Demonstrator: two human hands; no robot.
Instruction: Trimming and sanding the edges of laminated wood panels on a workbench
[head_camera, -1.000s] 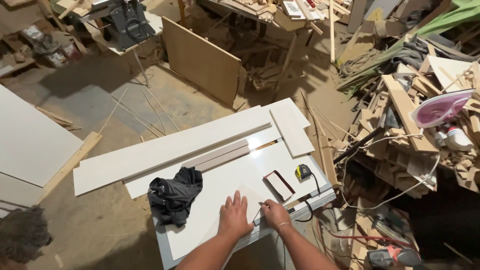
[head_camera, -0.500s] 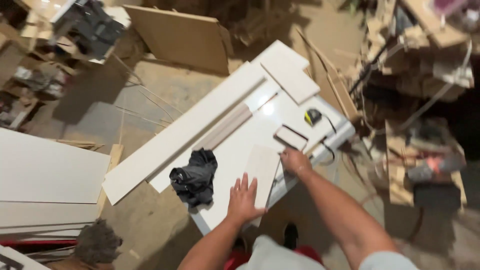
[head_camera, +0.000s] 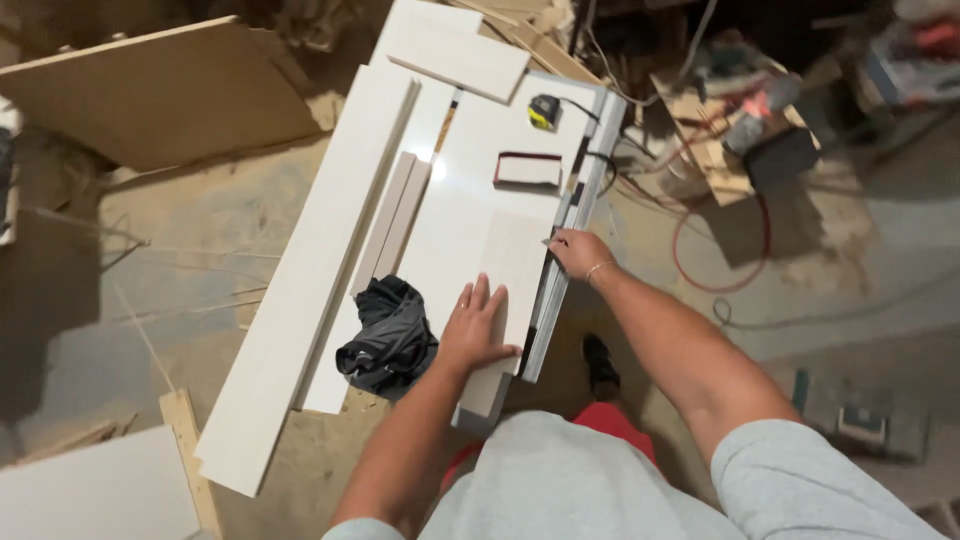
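Observation:
A pale rectangular panel (head_camera: 512, 262) lies on the white worktop (head_camera: 470, 150), along its right edge. My left hand (head_camera: 478, 330) rests flat on the panel's near end with the fingers spread. My right hand (head_camera: 578, 250) sits at the panel's right edge by the metal rail (head_camera: 590, 175), fingers curled; whether it pinches something small is unclear. A crumpled black cloth (head_camera: 390, 335) lies just left of my left hand. Farther up the top are a small dark-edged white piece (head_camera: 527, 170) and a yellow tape measure (head_camera: 543, 110).
Long white boards (head_camera: 320, 260) and two grey strips (head_camera: 393, 220) lie along the worktop's left side. A short white panel (head_camera: 455, 55) lies at its far end. A brown board (head_camera: 160, 90) lies far left, with a red cable (head_camera: 720, 250) and tool clutter (head_camera: 760, 130) to the right. A wooden lath (head_camera: 190, 450) is near left.
The view has swung so the worktop now runs away from me. My left hand has come to rest flat on the pale panel, and my right hand stays at its right edge.

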